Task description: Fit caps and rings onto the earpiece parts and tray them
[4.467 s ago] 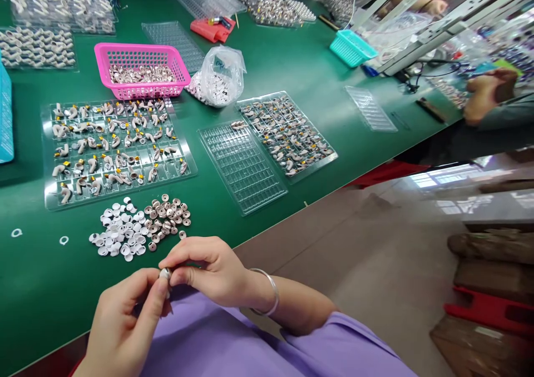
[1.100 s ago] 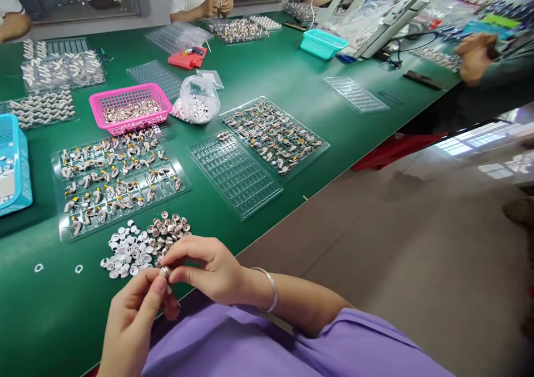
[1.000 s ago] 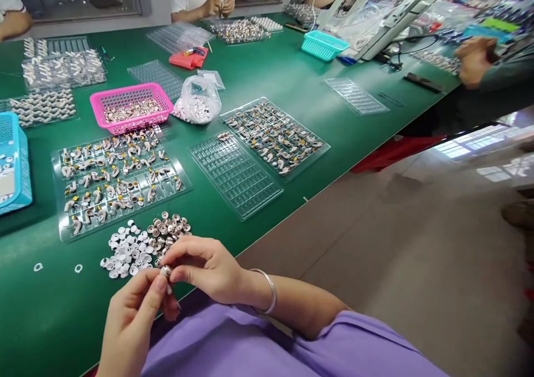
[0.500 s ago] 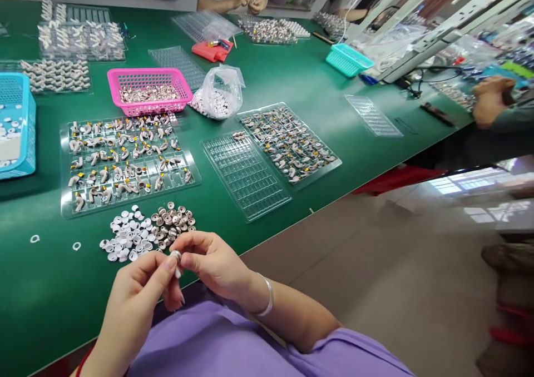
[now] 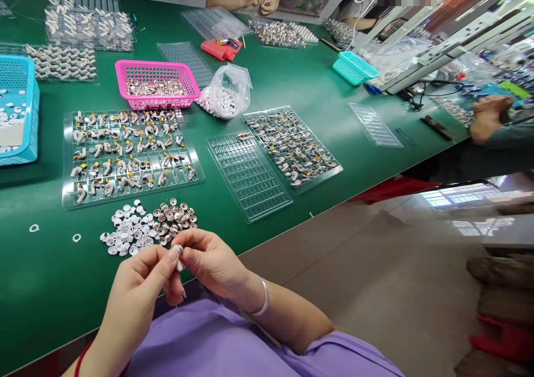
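Here, both hands meet just off the near edge of the green table (image 5: 258, 88), over a purple-clad lap. The left hand (image 5: 137, 293) and the right hand (image 5: 212, 260) pinch one small metal ring part (image 5: 178, 250) between their fingertips, each closed narrowly on it; its finer detail is too small to tell. A silver bangle (image 5: 262, 300) sits on the right wrist.

Just beyond the hands, close to the near edge, lie a heap of white caps (image 5: 127, 232) and, touching it on the right, a heap of metal rings (image 5: 177, 218). Behind these sits a clear tray of bent tube parts (image 5: 125, 154). To its right lies an almost bare clear tray (image 5: 248, 174), and beside that another tray filled with parts (image 5: 292, 146). A pink basket (image 5: 158, 82) of metal pieces stands farther back, with a plastic bag (image 5: 225, 90) of small white parts just beside it. A blue basket (image 5: 19, 110) stands at the left edge, a teal basket (image 5: 354, 67) toward the far right corner.

Another person's hands (image 5: 261, 0) work at the far edge, and one more person's hand (image 5: 488, 118) rests at the right edge.
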Demonstrator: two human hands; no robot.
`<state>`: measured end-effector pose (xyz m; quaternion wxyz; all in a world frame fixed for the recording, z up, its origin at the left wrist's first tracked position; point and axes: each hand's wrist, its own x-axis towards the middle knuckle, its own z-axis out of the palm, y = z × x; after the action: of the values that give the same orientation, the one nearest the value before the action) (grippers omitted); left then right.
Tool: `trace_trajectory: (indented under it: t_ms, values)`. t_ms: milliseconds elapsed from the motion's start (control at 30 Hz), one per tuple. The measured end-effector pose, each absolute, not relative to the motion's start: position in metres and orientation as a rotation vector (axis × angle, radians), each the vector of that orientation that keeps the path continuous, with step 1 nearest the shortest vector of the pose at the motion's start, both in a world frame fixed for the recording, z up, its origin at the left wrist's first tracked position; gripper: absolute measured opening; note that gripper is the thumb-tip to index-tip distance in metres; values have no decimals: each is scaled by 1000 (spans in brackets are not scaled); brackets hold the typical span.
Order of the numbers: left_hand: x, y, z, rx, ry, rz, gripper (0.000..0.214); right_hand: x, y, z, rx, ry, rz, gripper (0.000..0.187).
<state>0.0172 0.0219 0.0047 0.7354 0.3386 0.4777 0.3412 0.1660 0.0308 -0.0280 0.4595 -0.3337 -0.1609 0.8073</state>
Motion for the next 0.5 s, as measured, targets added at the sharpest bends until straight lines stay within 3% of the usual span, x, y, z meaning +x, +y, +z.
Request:
trace_trajectory:
  t_ms: [500]
  values:
    - [18,22,10,945,1127,710,35,184,38,-26,-893,-828,1803,25]
